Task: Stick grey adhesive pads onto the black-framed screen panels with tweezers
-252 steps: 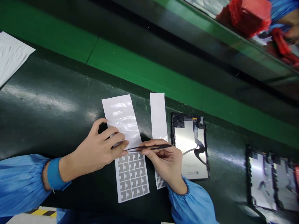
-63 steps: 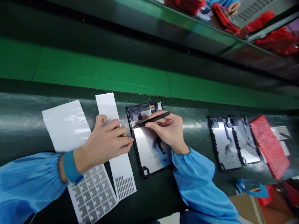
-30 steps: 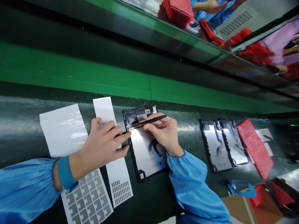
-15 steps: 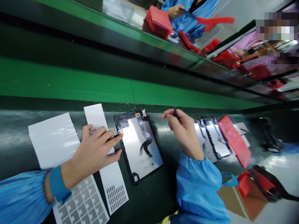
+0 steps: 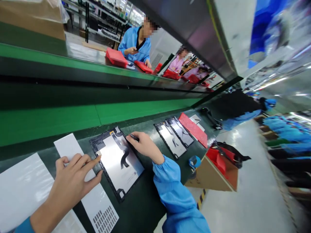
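Note:
A tablet screen panel [image 5: 116, 155] with a silver back, black frame and dark ribbon cable [image 5: 124, 154] lies flat on the bench. At its left edge is my left hand [image 5: 73, 174], fingers spread, the index fingertip touching the frame; a white strip sheet [image 5: 98, 197] with small grey stickers lies partly under this hand. My right hand [image 5: 145, 147] is closed around a thin black tool [image 5: 134, 137], mostly hidden in the fingers, so its kind is unclear. This hand is beside the panel's upper right edge, its fingertips close to the frame.
To the left lies a large white sheet [image 5: 21, 184]. Two more panels [image 5: 170, 139] and a red bubble-wrap pouch [image 5: 193, 129] lie to the right. A cardboard box [image 5: 209, 174] stands beyond the bench edge. Across the divider, a person in blue [image 5: 136, 42] sits near red pouches [image 5: 116, 57].
The view has swung up and to the right. My right hand has come closer to the panel's right edge, still holding the black tool. My left hand stays at the panel's left edge.

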